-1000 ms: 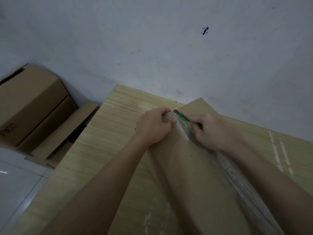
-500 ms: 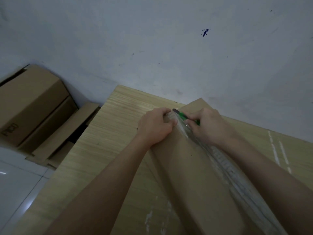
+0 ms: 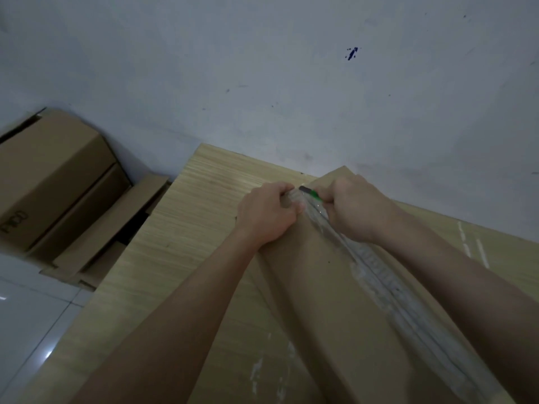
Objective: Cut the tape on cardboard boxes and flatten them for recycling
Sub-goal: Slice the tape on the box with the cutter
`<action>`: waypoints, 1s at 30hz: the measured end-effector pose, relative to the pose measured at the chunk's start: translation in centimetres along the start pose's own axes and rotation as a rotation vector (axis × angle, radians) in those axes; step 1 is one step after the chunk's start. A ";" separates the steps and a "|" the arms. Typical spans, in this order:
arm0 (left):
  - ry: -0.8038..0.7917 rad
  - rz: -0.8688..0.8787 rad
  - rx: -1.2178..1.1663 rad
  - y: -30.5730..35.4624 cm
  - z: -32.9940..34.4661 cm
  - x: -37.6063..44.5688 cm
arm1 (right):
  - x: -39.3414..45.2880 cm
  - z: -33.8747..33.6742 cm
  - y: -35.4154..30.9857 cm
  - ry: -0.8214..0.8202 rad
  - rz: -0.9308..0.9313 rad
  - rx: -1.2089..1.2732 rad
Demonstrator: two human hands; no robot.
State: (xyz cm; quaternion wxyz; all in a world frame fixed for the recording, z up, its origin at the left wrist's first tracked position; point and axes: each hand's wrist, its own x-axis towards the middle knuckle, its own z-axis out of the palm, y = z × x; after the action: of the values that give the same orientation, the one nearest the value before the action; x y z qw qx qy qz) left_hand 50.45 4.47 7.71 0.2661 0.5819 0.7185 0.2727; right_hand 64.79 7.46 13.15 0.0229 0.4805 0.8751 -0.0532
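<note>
Both forearms extended forward, converging; left hand fisted, fingers curled under; right hand fisted, knuckles up, close beside left

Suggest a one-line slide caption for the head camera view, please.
Left hand gripping the far end of a taped cardboard box while the right hand holds a green cutter at the tape seam.

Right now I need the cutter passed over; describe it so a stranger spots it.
Start at the wooden table, then the taped box on it. At its far end the right hand grips the cutter, the only green thing there.
</note>
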 end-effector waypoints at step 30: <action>0.018 0.054 0.028 -0.5 0.6 0.1 | -2.5 2.6 0.2 0.009 0.107 0.032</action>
State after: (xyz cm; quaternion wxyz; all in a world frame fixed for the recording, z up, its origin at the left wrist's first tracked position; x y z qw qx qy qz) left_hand 50.54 4.54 6.97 0.2438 0.6023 0.7087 0.2750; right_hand 66.28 5.13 10.75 0.0141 0.5269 0.8474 -0.0636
